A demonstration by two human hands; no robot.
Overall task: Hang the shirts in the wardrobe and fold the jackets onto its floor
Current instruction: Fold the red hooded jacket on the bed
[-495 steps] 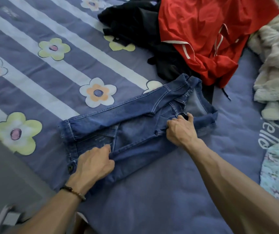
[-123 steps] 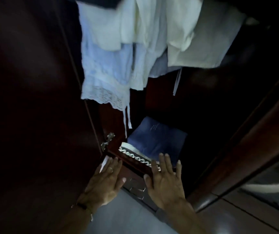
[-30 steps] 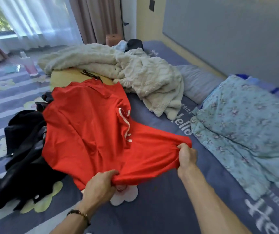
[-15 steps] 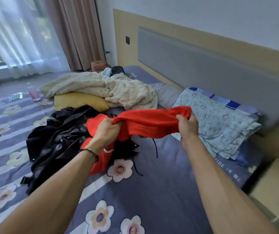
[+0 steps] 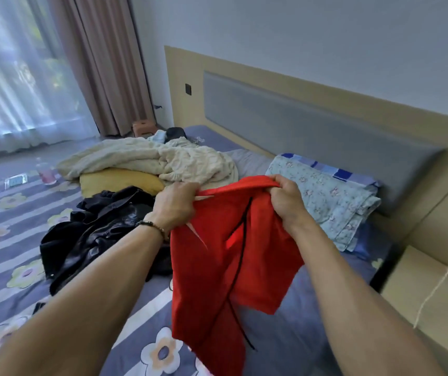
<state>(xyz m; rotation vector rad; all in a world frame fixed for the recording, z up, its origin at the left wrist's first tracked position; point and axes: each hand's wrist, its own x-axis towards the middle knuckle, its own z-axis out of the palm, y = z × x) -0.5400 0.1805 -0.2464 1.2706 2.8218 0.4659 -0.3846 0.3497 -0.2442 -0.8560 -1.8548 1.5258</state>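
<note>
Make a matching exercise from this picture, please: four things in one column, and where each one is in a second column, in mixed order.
Things:
1. red shirt
2. black jacket
3. yellow pillow
4. flowered pillow

Places:
A. against the headboard
B. under the cream blanket
C. held up by the left hand and right hand
D. crumpled on the striped bedspread

Pairs: 1-C, 2-D, 3-B, 4-A

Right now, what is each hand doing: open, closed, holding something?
Left hand: closed, gripping the top edge of the red shirt.
Right hand: closed, gripping the same edge of the red shirt.
</note>
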